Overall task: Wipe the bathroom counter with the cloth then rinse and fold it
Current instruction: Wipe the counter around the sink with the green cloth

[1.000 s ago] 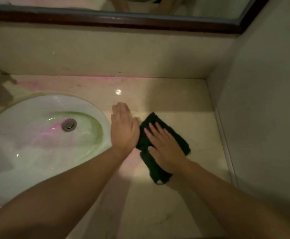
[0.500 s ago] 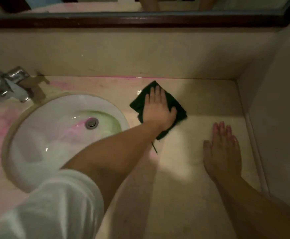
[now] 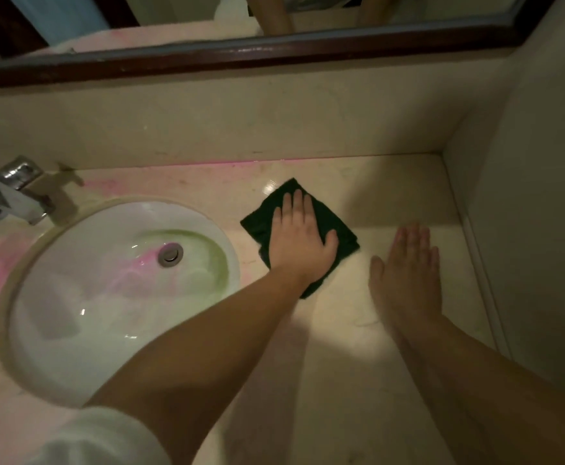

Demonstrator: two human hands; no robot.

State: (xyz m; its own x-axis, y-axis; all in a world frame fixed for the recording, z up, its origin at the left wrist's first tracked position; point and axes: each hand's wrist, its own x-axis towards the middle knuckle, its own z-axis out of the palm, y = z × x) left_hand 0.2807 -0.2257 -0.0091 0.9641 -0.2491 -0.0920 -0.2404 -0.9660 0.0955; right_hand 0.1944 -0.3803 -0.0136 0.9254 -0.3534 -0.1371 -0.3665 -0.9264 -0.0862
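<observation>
1. The dark green square cloth [image 3: 257, 223] lies flat on the beige polished stone counter [image 3: 341, 364], right of the white oval basin [image 3: 73, 297] and short of the back wall.
2. The left hand [image 3: 299, 243] is on top of it, palm down. Its fingers are straight and point toward the wall, and the thumb is spread to the right. It presses the cloth down and does not clutch it.
3. The right hand [image 3: 408, 266] lies flat on bare counter just beside the cloth's right corner, not touching it. Its fingers are straight and it holds nothing. To me it looks like a bracing hand.
4. The cloth sits as a diamond, with one corner toward the wall and one back under the wrist. No side looks clearly longer, so I would not name a long axis.
5. What matters next is direction. The pink staining [image 3: 106, 186] runs along the back edge to the left, toward the chrome faucet [image 3: 16, 193] and round the basin's far rim.
6. So the unwiped patch lies left and rearward of the cloth, on the left hand's own side, with the basin rim close beside the cloth's left corner.
7. My guess is that wiping is midway, with rinsing and folding not yet begun.
</observation>
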